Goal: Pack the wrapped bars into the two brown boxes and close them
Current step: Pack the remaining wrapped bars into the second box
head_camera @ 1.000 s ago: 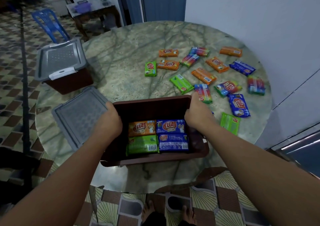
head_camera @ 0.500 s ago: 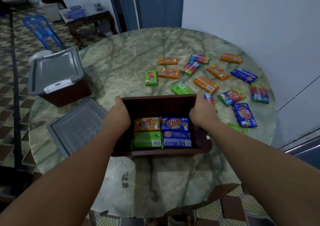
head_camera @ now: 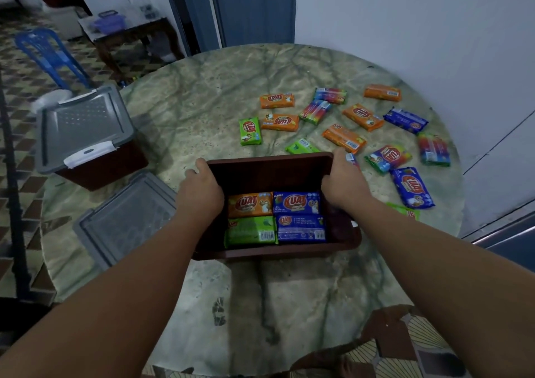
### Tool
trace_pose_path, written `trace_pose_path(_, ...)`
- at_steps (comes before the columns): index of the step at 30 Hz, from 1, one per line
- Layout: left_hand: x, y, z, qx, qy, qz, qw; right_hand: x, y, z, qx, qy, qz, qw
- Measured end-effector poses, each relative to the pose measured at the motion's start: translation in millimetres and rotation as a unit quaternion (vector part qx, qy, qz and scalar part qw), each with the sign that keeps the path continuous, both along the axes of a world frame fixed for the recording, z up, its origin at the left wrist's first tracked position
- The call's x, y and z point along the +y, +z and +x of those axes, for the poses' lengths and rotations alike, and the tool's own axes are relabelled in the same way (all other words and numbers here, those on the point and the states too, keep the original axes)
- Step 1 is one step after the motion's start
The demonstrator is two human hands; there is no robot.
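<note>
Head view: both hands gripped the open box.
Left hand (head_camera: 199, 195) and right hand (head_camera: 343, 188) clamped the brown box's (head_camera: 278, 172) side rims, centre frame.

Both forearms bare, reaching in from the near edge and converging toward the middle of the table. Left hand (head_camera: 199, 192) — knuckles up, back of hand toward the camera, fingers curled over the left wall of the open brown box (head_camera: 269, 172), thumb lying along the far-left corner of its rim. Right hand (head_camera: 343, 182) mirrors it — fingers curled over the right wall, fingertips hidden below the rim, thumb at the far-right corner. Wrists roughly straight, level with each other. Elbows out of view.
</note>
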State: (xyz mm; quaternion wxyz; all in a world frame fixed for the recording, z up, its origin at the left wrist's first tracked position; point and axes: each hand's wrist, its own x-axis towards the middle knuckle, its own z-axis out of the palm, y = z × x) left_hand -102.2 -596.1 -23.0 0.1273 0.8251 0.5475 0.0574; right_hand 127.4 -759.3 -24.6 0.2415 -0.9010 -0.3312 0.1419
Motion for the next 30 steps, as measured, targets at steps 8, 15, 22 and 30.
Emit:
trace_pose_path(8,-35.6,25.9,38.4,-0.051,-0.012,0.199,0.979,-4.6,1.4,17.0,0.153,0.001,0.075,0.985)
trace_pose_path(15,-94.8,59.9,137.1,-0.155,-0.149,0.059,0.975,-40.8,6.6,69.2,0.15,0.014,0.07,0.986)
trace_pose_path(22,-143.0,55.8,194.9,-0.127,-0.275,-0.001,0.953,-88.2,-5.2,100.7,0.128,0.003,0.025,0.991)
trace_pose_path(30,-179.4,25.8,226.9,0.008,-0.347,-0.051,0.937,-129.9,-17.8,108.6,0.123,0.041,-0.105,0.986)
